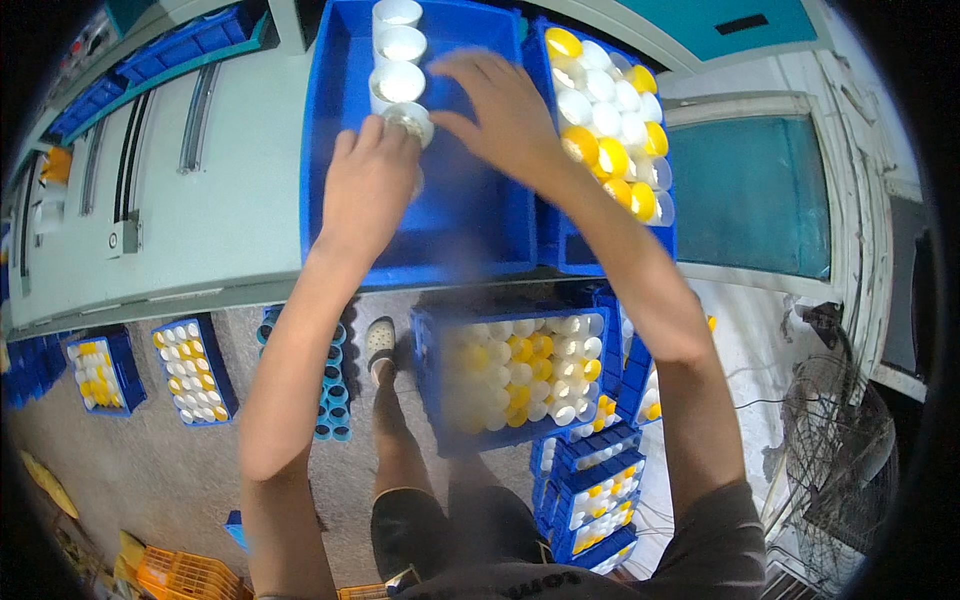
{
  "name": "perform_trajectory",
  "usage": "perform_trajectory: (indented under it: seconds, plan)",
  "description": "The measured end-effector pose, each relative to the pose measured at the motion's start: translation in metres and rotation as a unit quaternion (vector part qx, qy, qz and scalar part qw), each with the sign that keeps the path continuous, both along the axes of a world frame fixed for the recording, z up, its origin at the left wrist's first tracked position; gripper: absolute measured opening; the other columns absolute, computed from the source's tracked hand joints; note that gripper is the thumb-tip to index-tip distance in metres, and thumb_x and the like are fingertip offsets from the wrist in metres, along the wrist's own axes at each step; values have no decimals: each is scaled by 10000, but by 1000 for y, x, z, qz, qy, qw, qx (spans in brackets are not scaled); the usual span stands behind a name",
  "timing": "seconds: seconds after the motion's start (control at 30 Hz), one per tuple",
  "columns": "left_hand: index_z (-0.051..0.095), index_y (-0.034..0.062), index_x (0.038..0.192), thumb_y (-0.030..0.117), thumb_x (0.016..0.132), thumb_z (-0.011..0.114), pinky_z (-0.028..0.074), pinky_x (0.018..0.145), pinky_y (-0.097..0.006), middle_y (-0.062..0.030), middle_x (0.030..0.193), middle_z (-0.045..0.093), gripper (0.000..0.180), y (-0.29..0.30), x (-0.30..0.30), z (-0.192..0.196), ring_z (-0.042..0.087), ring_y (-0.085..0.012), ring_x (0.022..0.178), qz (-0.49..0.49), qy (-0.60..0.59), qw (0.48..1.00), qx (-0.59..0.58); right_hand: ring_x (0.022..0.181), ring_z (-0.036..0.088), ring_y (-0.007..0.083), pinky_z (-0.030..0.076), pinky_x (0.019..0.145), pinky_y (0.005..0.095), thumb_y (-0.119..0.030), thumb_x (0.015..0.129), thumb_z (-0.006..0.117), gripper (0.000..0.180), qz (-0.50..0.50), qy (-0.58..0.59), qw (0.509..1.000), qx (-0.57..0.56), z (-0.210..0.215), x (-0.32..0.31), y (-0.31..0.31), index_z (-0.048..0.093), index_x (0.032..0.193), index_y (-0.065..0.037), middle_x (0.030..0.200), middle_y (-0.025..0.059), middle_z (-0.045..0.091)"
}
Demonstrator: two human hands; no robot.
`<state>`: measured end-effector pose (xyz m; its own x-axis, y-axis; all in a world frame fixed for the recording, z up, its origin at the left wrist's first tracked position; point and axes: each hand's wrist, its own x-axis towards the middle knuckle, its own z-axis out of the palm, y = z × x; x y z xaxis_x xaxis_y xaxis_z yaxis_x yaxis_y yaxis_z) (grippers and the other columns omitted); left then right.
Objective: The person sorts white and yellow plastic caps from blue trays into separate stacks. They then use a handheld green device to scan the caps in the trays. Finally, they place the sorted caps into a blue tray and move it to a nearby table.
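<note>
Left hand (368, 180) gripping small white jar (408, 122) at near end of jar row (398, 55) in blue tray (470, 225); right hand (505, 115) hovering unclenched just beside, holding nothing; row's long axis running away from person.

Both forearms enter from the lower edge, bare, and extend upward and away from the body. The left hand (370, 180) is seen back up, wrist straight, fingers curled together at the tips; whether they pinch anything cannot be confirmed, since the knuckles hide the pads. The right hand (505, 110) lies beyond and right of the left fingertips, palm down, fingers loosely spread and bent, thumb angled toward the left hand.
</note>
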<state>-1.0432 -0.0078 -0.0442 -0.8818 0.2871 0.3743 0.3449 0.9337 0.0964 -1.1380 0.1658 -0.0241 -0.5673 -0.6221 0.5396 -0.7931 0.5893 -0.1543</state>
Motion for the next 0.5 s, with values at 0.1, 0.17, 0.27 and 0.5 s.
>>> perform_trajectory:
  seconds: [0.1, 0.17, 0.27, 0.5]
  plan:
    - [707, 108, 930, 66, 746, 675, 418, 807, -343, -25, 931, 653, 191, -8, -24, -14, 561, -205, 978, -28, -19, 997, -70, 1124, 580, 334, 427, 990, 457, -232, 752, 730, 236, 67, 112, 987, 94, -17, -81, -56, 686, 924, -76, 1033, 134, 663]
    - [716, 127, 898, 94, 740, 698, 412, 818, -336, -13, 881, 668, 162, -9, -31, -24, 559, -178, 986, -23, -30, 994, -102, 1078, 622, 355, 469, 976, 430, -259, 724, 722, 230, 50, 28, 977, 208, -26, -113, -80, 729, 836, -58, 940, 171, 701]
    - [722, 122, 882, 96, 738, 696, 410, 830, -336, -9, 885, 675, 148, -14, -34, -23, 559, -181, 986, -49, -48, 995, -71, 1043, 650, 353, 519, 922, 433, -250, 732, 713, 233, -16, -127, 921, 369, -34, -134, -100, 745, 865, -61, 953, 185, 709]
    - [716, 93, 848, 128, 689, 685, 394, 842, -351, -3, 856, 651, 166, -13, 46, 53, 546, -162, 961, -52, 60, 997, 18, 890, 649, 369, 477, 858, 469, -214, 703, 691, 197, 19, -43, 944, 326, 15, -92, -68, 706, 779, -33, 865, 190, 694]
